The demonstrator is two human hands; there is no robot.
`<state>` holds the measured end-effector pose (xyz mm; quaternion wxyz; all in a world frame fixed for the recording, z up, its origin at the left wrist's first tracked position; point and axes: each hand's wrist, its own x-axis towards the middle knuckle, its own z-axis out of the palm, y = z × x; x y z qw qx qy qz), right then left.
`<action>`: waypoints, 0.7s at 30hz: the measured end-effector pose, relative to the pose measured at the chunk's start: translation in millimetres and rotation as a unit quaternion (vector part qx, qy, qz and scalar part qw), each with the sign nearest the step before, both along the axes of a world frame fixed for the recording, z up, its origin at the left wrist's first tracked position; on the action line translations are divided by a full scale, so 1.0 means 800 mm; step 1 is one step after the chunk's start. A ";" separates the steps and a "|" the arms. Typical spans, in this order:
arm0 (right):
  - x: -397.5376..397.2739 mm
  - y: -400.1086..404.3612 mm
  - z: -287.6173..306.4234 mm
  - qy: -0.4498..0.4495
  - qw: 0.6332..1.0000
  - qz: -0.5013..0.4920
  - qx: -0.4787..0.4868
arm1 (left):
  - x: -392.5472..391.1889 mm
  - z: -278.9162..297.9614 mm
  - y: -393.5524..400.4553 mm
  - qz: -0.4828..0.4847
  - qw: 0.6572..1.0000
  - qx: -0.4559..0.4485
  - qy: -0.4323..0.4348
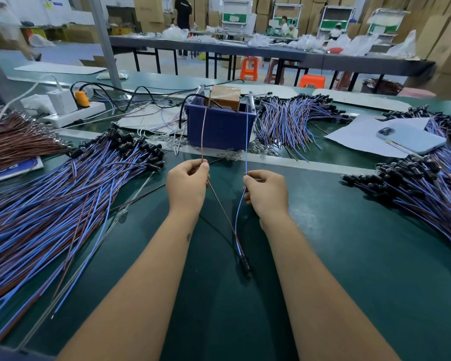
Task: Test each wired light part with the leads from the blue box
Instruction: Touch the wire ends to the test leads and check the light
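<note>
A blue box (220,128) stands on the green table (349,256) straight ahead, with a brown transformer (225,96) inside. A red lead (203,131) and a blue lead (247,142) run from it toward me. My left hand (186,183) pinches the red lead together with the brown wire of one light part. My right hand (267,192) pinches the blue lead together with that part's blue wire. The part's black lamp head (245,265) lies on the table between my forearms, and no glow shows from it.
Large heaps of blue-and-brown wired parts lie at left (63,204), right (427,188) and behind the box (292,118). A phone (412,139) rests on paper at right. A power strip (73,113) with plugs sits at back left. People work at far tables.
</note>
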<state>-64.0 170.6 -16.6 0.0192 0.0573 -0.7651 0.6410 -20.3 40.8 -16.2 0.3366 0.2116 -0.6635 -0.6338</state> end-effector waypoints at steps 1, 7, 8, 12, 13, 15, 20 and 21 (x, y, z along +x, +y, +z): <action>0.000 0.000 0.000 0.000 1.000 -0.001 0.004 | 0.000 0.000 0.000 0.000 1.000 0.002 0.001; 0.000 0.000 -0.001 0.000 1.000 0.007 0.024 | 0.000 0.001 0.000 -0.001 1.000 0.005 0.002; 0.001 0.000 0.000 0.001 1.000 0.007 0.026 | 0.000 0.001 0.000 -0.001 1.000 0.006 0.003; 0.001 0.000 0.001 0.001 1.000 0.007 0.030 | 0.002 0.003 0.000 -0.002 1.000 0.003 0.005; 0.001 0.000 0.001 0.000 1.000 0.005 0.029 | 0.002 0.003 0.000 -0.001 1.000 0.004 0.005; 0.002 0.000 0.001 -0.002 1.000 0.004 0.026 | 0.002 0.003 -0.001 0.001 1.000 0.005 0.005; 0.003 0.000 0.003 0.000 1.000 0.006 0.025 | 0.002 0.003 -0.004 0.003 1.000 -0.002 0.003; 0.003 0.000 0.003 -0.001 1.000 0.007 0.026 | 0.001 0.003 -0.004 0.002 1.000 -0.004 0.001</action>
